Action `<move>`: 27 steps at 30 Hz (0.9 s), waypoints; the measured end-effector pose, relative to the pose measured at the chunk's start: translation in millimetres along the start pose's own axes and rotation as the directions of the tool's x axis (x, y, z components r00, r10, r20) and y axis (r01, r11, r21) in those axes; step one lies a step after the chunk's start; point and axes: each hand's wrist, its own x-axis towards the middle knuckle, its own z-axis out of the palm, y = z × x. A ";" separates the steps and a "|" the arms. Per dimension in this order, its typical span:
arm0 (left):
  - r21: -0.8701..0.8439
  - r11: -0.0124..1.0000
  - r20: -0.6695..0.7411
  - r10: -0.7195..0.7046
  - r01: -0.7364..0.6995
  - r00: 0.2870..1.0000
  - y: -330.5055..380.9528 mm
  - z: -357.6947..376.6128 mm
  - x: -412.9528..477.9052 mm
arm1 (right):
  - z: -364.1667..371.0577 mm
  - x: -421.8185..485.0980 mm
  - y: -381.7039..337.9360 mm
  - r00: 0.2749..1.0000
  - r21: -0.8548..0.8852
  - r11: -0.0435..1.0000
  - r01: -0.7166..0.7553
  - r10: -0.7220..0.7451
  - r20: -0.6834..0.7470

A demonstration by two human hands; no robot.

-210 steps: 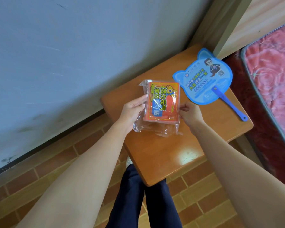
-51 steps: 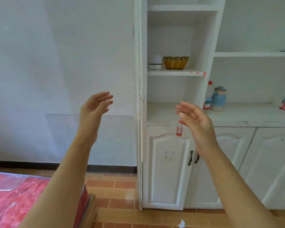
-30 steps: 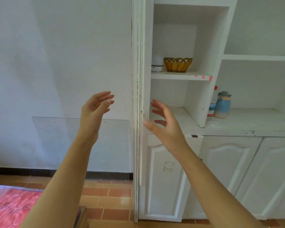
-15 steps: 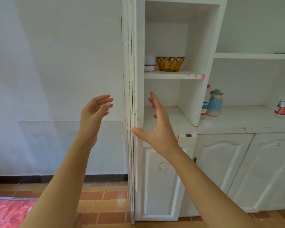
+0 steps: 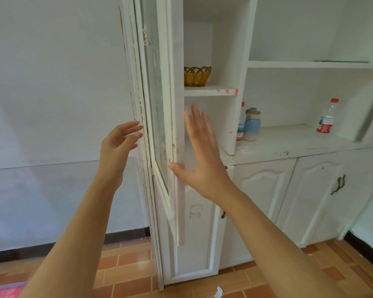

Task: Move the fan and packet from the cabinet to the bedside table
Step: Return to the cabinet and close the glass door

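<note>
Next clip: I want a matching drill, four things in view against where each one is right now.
Things:
1. wicker basket
2. blue jar
3. clear bottle
4. right hand

Places:
A. far right of the counter
B. thumb at the glass door edge
C. upper shelf
D. on the counter, beside the divider

Pairs: 1-C, 2-D, 3-A, 4-B

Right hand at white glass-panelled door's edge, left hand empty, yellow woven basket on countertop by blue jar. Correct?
One error: in the head view the yellow woven basket sits on the white shelf above the right hand, not on the countertop by the blue jar. Right hand at the edge of the white glass-panelled door and empty left hand are right.
</note>
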 end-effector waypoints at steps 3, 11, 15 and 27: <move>-0.008 1.000 0.029 -0.008 0.009 1.000 -4.4 6.5 1.6 | -4.9 -2.0 2.6 1.000 -0.022 1.000 -0.018 0.018 -0.004; -0.049 0.999 0.099 -0.008 0.013 0.995 -7.1 26.0 5.3 | -11.5 -6.9 8.4 1.000 -0.164 0.986 -0.018 0.014 -0.025; -0.034 0.999 0.130 -0.022 0.027 0.991 -15.3 33.8 6.1 | -9.4 -12.6 16.9 0.999 -0.288 0.957 0.022 -0.033 -0.034; -0.057 0.998 0.210 -0.015 0.027 0.978 -32.6 59.8 15.9 | -45.1 -14.6 71.8 0.989 -0.421 0.896 -0.141 0.113 -0.090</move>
